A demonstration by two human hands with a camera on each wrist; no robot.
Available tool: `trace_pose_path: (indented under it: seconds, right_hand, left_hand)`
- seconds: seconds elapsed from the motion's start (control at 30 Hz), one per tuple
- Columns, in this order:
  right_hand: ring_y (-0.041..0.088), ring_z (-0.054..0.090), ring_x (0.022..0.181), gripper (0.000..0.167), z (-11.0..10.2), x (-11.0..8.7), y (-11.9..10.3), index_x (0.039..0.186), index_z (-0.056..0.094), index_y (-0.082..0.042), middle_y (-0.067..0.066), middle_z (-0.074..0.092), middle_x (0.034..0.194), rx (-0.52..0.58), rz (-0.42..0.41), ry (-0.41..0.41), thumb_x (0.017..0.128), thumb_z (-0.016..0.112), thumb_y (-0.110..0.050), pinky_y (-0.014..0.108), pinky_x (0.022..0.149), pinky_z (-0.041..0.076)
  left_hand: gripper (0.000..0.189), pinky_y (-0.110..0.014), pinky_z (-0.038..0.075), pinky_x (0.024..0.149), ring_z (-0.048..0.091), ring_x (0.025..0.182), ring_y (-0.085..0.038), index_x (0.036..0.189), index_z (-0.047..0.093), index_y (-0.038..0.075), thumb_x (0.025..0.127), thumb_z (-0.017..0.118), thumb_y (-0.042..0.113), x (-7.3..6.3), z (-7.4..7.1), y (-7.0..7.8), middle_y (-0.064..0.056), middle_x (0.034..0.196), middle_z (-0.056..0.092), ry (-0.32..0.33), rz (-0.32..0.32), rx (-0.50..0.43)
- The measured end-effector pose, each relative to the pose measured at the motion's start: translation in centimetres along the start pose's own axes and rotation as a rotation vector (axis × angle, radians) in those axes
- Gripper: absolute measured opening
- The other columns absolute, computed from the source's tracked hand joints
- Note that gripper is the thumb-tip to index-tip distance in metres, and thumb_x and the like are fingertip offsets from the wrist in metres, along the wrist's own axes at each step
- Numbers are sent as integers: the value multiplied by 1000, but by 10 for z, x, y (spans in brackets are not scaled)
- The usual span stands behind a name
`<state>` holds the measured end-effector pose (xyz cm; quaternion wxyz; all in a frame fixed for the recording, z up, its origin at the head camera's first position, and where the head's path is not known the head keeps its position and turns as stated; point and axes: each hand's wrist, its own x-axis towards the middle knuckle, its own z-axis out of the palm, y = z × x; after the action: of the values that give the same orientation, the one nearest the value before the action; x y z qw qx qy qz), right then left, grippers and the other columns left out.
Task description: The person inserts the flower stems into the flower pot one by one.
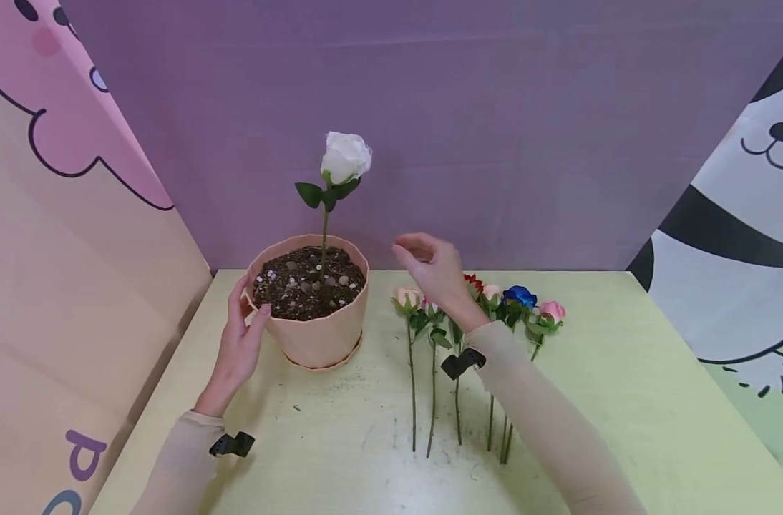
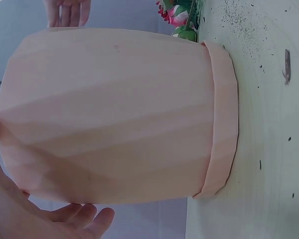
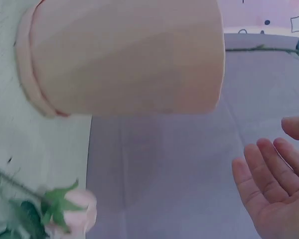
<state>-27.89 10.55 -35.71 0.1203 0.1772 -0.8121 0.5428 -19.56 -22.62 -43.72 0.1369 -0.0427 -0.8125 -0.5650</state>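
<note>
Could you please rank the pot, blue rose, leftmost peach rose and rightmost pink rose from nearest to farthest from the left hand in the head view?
1. Pot, touched by the left hand.
2. Leftmost peach rose, right of the pot.
3. Blue rose, farther right.
4. Rightmost pink rose, at the row's end.

L hand (image 1: pixel 238 349) & R hand (image 1: pixel 439 276) both bare tbh. Long beige sleeves (image 1: pixel 540 400), plain fabric afaict, cuffs just behind each hand. Small angular blk L gadget (image 1: pixel 232 444) + similar blk R gadget (image 1: pixel 462 363) at the wrists.
</note>
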Motion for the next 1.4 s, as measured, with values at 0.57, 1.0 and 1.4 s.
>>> trace_pose_path:
  seconds: [0.57,1.0,1.4]
  right_hand:
    - [17,76,91,39,-53,-45,50,134,71,-9,14,77,125,-73,172,-27,105,69,-35,29,81,61]
    - [37,78,101,39,-60,-97,102,134,70,0,21,76,125,-119,354,-66,104,70,-25,44,86,64]
    - [23,79,86,49,-56,-115,113,139,60,7,28,73,125,-124,614,-207,100,73,-18,37,77,65]
  left_hand:
    - [69,-66,33,121,35,153,-45,173,5,26,115,42,34,-1,-3,1,-27,169,30,-4,-15,16]
    - [70,-66,34,120,35,153,-44,173,3,29,115,43,35,-1,-3,0,-26,171,27,-14,-23,2]
    - [70,-67,31,121,35,154,-45,173,4,29,115,43,35,-2,0,0,-27,171,28,-14,-13,-8]
